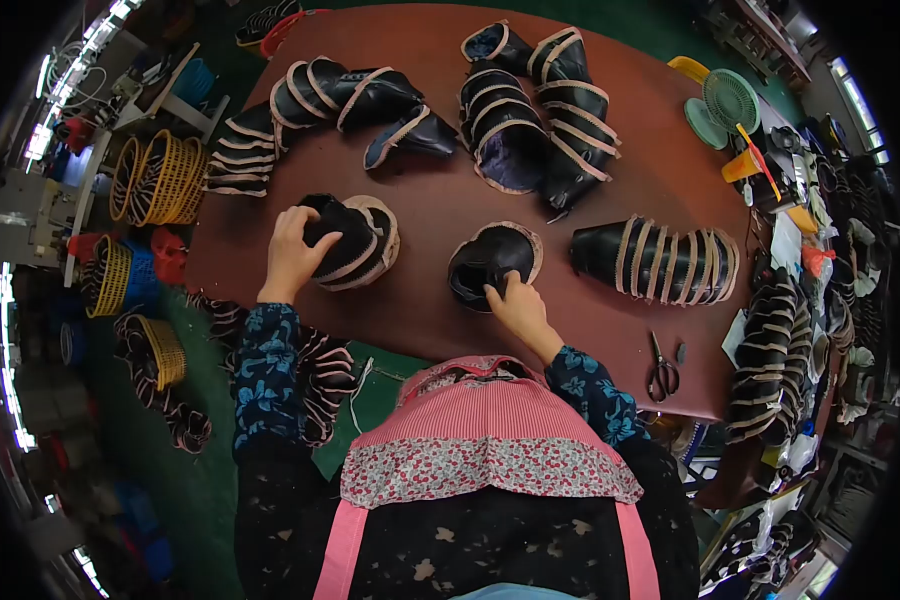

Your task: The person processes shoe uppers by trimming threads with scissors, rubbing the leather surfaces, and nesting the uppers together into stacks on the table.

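Observation:
My left hand is closed on the dark end of a short stack of black shoe uppers, thumb and fingers on either side. The stack has pale, rough edging. To its right, my right hand pinches the near edge of a single black shoe upper, which rests on the brown table. A longer row of nested shoe uppers lies to the right of that hand. Scissors lie near the table's front right edge, beside a small dark piece.
More nested uppers curve across the far table: a left row, a middle stack and a right row. Yellow baskets stand at left. A green fan and an orange cup are at right.

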A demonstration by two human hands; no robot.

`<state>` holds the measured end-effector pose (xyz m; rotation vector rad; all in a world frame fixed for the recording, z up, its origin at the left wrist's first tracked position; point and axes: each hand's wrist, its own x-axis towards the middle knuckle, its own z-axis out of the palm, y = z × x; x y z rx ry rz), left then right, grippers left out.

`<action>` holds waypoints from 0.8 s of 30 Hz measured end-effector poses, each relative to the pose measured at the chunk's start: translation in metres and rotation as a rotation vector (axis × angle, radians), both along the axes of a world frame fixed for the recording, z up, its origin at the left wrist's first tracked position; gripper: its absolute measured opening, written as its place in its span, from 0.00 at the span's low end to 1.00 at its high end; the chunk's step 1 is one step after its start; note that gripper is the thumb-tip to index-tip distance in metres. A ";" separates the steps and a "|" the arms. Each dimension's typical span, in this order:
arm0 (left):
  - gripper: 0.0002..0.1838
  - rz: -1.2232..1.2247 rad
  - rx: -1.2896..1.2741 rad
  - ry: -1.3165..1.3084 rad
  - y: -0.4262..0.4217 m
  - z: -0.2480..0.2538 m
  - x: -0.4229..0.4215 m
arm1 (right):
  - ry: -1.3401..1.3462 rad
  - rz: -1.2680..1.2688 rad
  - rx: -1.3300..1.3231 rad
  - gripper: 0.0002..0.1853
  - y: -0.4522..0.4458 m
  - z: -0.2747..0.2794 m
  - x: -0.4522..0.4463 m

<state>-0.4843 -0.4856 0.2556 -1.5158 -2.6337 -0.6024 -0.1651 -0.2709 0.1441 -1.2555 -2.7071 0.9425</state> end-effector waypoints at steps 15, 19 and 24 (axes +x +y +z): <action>0.23 0.066 0.488 -1.907 0.082 -0.001 0.175 | 0.566 0.238 0.172 0.24 -0.006 0.134 0.102; 0.22 0.026 0.601 -1.986 0.091 0.045 0.185 | 1.189 -0.244 -0.777 0.28 -0.020 0.096 0.091; 0.22 -0.145 0.544 -1.775 0.097 0.065 0.207 | 0.895 -0.300 -1.070 0.32 -0.028 0.095 0.095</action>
